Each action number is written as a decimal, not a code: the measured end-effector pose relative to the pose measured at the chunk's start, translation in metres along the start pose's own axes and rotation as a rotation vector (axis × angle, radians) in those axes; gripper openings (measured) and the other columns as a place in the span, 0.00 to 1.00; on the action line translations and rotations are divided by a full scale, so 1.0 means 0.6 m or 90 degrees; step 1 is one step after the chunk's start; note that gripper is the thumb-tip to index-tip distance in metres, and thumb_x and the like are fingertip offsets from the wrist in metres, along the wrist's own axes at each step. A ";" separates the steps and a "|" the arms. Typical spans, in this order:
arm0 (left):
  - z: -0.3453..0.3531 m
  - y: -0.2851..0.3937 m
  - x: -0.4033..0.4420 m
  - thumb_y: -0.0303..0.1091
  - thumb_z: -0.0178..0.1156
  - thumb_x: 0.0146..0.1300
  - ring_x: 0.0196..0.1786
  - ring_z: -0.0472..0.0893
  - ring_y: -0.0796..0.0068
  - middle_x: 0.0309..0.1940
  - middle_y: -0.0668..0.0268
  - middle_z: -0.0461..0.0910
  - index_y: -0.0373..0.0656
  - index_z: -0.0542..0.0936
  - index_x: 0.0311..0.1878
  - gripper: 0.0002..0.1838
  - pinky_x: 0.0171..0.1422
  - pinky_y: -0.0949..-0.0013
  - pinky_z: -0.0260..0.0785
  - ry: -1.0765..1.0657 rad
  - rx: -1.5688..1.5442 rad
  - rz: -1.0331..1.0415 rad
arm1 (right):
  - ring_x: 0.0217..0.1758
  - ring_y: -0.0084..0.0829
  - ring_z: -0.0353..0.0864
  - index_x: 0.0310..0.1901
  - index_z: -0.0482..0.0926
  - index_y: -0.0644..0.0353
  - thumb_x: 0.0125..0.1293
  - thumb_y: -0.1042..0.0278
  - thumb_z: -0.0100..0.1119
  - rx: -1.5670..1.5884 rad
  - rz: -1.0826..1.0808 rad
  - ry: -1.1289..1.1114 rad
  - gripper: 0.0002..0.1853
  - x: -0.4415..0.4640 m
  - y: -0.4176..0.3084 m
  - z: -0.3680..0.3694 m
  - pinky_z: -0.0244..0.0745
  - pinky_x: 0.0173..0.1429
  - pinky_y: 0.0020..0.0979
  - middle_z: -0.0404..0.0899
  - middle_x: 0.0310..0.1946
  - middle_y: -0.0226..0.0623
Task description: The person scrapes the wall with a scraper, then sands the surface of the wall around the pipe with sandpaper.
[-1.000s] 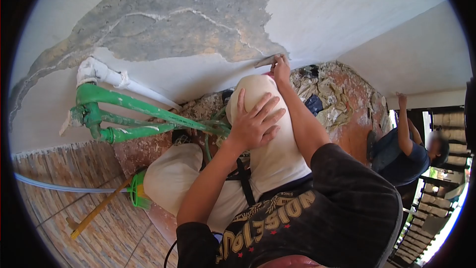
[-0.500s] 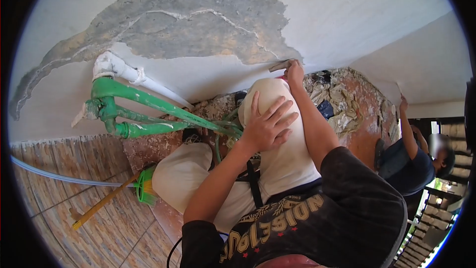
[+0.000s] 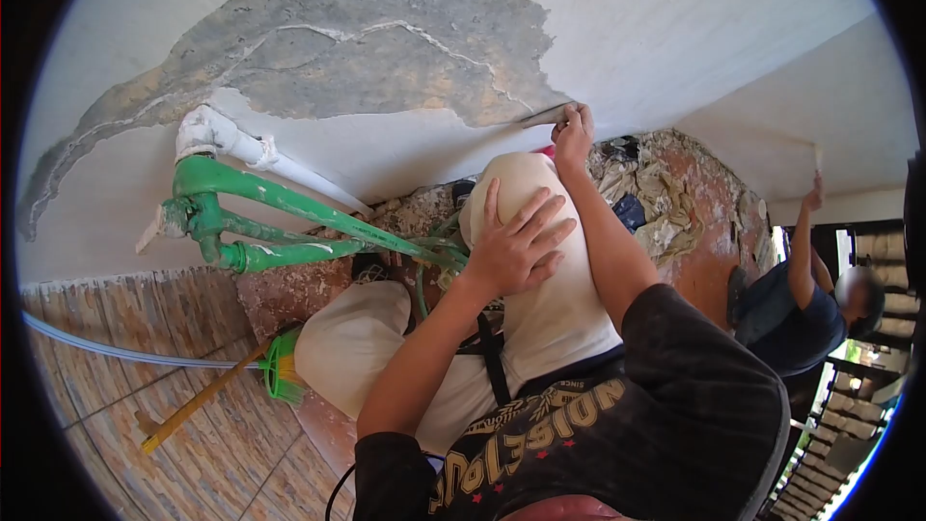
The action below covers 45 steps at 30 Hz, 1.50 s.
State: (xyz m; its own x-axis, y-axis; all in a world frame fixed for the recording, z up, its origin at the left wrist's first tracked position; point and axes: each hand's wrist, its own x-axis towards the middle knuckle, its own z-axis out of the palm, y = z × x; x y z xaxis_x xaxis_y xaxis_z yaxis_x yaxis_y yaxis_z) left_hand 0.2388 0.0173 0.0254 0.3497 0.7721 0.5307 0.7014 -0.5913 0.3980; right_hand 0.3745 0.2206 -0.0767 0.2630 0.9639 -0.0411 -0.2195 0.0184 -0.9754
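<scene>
My right hand [image 3: 574,135] is closed around a scraper [image 3: 546,117], its flat blade lying against the wall at the lower edge of a bare grey patch [image 3: 386,58]. The scraper's handle is mostly hidden in my fingers. White paint surrounds the patch, and a pale crack line runs across it. My left hand [image 3: 526,246] rests with fingers spread on my raised knee [image 3: 516,174], holding nothing.
Green pipes [image 3: 280,207] and a white pipe [image 3: 246,147] stick out left of my knees. A green broom [image 3: 283,367] lies on the tiles [image 3: 193,425]. Crumpled dirty sheeting [image 3: 666,222] and debris line the wall's foot. A co-worker [image 3: 796,318] reaches toward the right wall.
My right hand has shifted slightly up, with the scraper blade now flatter along the patch edge. My left hand stays on the knee. The co-worker's raised hand has moved up and right.
</scene>
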 end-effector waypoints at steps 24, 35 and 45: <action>0.002 -0.003 0.000 0.49 0.57 0.61 0.73 0.63 0.66 0.66 0.66 0.71 0.58 0.81 0.56 0.20 0.73 0.26 0.38 0.013 -0.008 0.001 | 0.21 0.29 0.70 0.36 0.74 0.63 0.71 0.66 0.48 -0.364 -0.157 0.076 0.10 -0.012 -0.002 0.002 0.67 0.28 0.32 0.71 0.19 0.36; 0.001 0.000 -0.003 0.49 0.56 0.62 0.73 0.62 0.66 0.66 0.66 0.70 0.57 0.81 0.57 0.21 0.73 0.26 0.38 0.000 -0.022 -0.006 | 0.24 0.41 0.74 0.36 0.73 0.63 0.68 0.71 0.49 -0.391 -0.204 0.122 0.06 -0.024 -0.033 0.020 0.69 0.33 0.36 0.77 0.24 0.45; 0.000 -0.001 -0.003 0.47 0.56 0.62 0.73 0.64 0.66 0.66 0.64 0.71 0.54 0.80 0.55 0.20 0.72 0.25 0.38 0.017 -0.042 -0.003 | 0.23 0.26 0.70 0.34 0.73 0.64 0.70 0.69 0.49 -0.284 -0.281 -0.023 0.08 -0.045 -0.080 0.046 0.66 0.30 0.32 0.74 0.19 0.35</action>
State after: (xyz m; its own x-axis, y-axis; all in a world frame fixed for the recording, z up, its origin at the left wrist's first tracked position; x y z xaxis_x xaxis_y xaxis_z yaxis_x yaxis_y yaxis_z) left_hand 0.2374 0.0162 0.0241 0.3291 0.7692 0.5477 0.6599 -0.6022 0.4492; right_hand 0.3519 0.2010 -0.0230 0.2062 0.8995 0.3853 0.3175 0.3109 -0.8958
